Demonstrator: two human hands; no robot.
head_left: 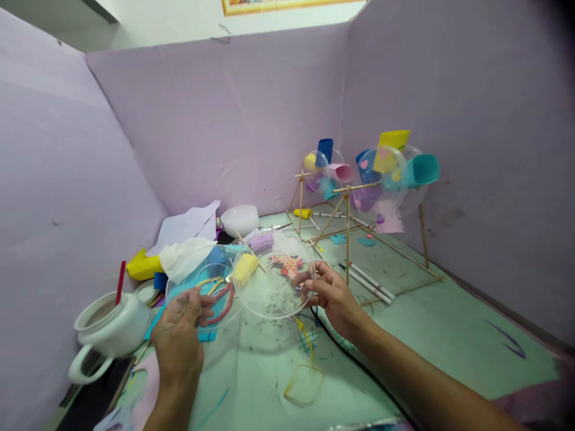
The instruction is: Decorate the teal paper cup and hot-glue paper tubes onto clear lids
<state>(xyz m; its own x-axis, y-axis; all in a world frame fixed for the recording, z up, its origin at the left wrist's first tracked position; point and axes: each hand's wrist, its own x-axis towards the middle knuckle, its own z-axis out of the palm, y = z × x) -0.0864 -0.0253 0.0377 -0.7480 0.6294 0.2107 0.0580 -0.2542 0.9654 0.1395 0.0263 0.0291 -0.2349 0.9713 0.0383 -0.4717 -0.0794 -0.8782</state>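
In my left hand [184, 317] is a round clear plastic lid [173, 272], its rim pinched between thumb and fingers. A second clear lid [274, 308] is held at its right edge by my right hand [326, 293], thumb against the fingers. The two lids tilt side by side above the table, their rims meeting or overlapping near the middle. A thin wooden stick [249, 248] and a yellow piece [245, 269] show at the second lid; whether they are attached to it I cannot tell. Red patterned paper cutouts [287, 264] appear through it.
Two stick-framed wheels stand at the right, the nearer wheel [381, 179] bearing coloured cups. White pens [368, 281] lie beneath. A white teapot-like mug [112, 326] stands at left, near a white bowl [241, 220]. A black cable [359, 368] crosses the table [449, 359]. Lilac panels [224, 120] surround it.
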